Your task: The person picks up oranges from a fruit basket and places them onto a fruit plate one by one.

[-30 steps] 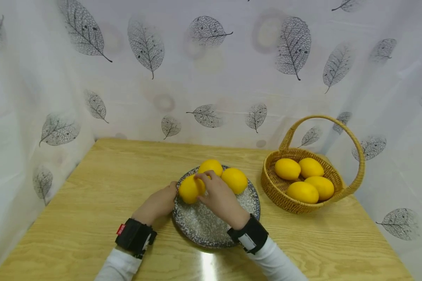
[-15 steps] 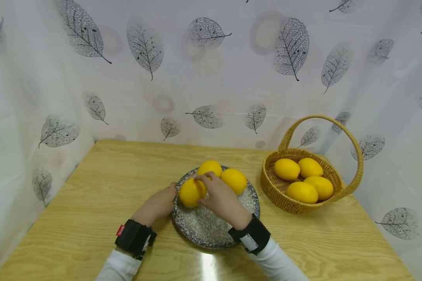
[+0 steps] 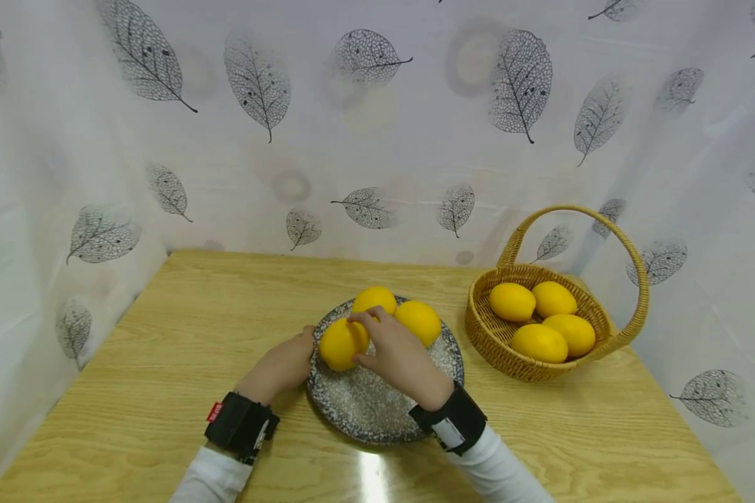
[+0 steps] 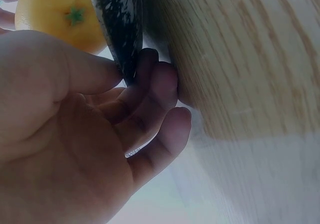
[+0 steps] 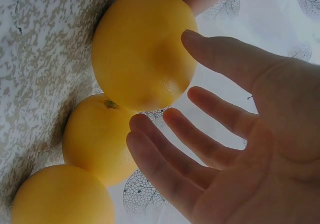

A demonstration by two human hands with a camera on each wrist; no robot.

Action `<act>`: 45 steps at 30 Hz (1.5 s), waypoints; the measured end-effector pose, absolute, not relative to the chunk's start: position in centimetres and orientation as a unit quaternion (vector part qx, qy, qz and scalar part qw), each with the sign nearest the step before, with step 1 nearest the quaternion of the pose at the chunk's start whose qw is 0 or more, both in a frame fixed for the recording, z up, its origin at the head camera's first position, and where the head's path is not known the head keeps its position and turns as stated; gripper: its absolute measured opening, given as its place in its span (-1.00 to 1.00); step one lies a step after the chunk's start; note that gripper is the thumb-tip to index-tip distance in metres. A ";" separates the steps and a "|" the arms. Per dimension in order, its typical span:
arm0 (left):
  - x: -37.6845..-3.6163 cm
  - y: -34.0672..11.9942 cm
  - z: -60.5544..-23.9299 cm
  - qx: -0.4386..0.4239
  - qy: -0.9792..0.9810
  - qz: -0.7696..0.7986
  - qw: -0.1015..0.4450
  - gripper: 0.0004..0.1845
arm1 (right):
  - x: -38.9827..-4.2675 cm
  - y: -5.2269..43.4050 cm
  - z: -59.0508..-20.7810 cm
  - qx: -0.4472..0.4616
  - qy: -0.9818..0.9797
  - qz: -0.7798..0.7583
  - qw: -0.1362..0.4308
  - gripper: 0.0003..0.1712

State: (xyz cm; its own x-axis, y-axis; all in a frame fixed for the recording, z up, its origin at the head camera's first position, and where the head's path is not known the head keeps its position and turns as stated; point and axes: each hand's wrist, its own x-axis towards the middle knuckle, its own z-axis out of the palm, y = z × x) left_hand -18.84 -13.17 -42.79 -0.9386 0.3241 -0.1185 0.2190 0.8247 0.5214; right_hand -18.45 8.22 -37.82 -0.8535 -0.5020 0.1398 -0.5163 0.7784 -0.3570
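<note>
My left hand (image 3: 283, 367) grips the left rim of a round speckled grey plate (image 3: 377, 409). In the left wrist view its thumb lies on the upper side of the plate's dark edge (image 4: 120, 18), with fingers curled underneath. Three oranges sit toward the back of the plate: a left one (image 3: 343, 344), a back one (image 3: 375, 299) and a right one (image 3: 419, 323). Over them is my right hand (image 3: 399, 356), nearest the left orange. The right wrist view shows its fingers loosely spread, the thumb tip (image 5: 191, 39) right at that orange's side and the other fingertips just off it.
A wicker basket (image 3: 500, 353) with a tall arched handle stands to the right of the plate, holding several yellow lemons (image 3: 541, 343). The wooden table (image 3: 226, 293) ends at a pale curtain (image 3: 403, 140) printed with grey leaves.
The left orange has shifted slightly toward the front of the plate, beside my right fingers. My left hand keeps its place on the rim.
</note>
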 end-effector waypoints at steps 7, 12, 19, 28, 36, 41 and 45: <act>-19.0 -13.2 -42.9 0.141 0.951 0.253 0.107 -0.45 | -18.3 8.4 -37.4 0.270 -0.943 0.193 0.018 -0.37; -19.0 -13.1 -42.9 0.140 0.952 0.250 0.109 -0.45 | -18.3 8.5 -37.2 0.266 -0.943 0.200 0.018 -0.39; -19.1 -13.0 -43.1 0.136 0.954 0.242 0.111 -0.44 | -18.4 8.7 -37.1 0.271 -0.943 0.192 0.024 -0.45; -18.8 -13.1 -42.9 0.145 0.952 0.250 0.106 -0.45 | -18.6 9.3 -35.9 0.239 -0.948 0.211 0.008 -0.50; -18.7 -12.9 -42.8 0.142 0.953 0.246 0.108 -0.45 | -19.3 11.3 -34.6 0.184 -0.954 0.235 0.000 -0.48; -18.8 -12.9 -42.8 0.145 0.953 0.243 0.109 -0.44 | -19.9 13.2 -33.9 0.167 -0.957 0.238 0.009 -0.46; -18.9 -12.9 -42.9 0.145 0.952 0.246 0.109 -0.45 | -20.4 14.9 -33.3 0.149 -0.958 0.243 0.017 -0.45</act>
State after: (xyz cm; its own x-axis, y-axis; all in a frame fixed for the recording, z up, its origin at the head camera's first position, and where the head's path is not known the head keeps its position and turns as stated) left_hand -18.91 -12.94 -42.90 -0.9342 0.3301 -0.1354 0.2229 0.8363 0.5009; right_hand -20.39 14.88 -33.35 -0.9550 -0.2771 0.1055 -0.2940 0.8379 -0.4600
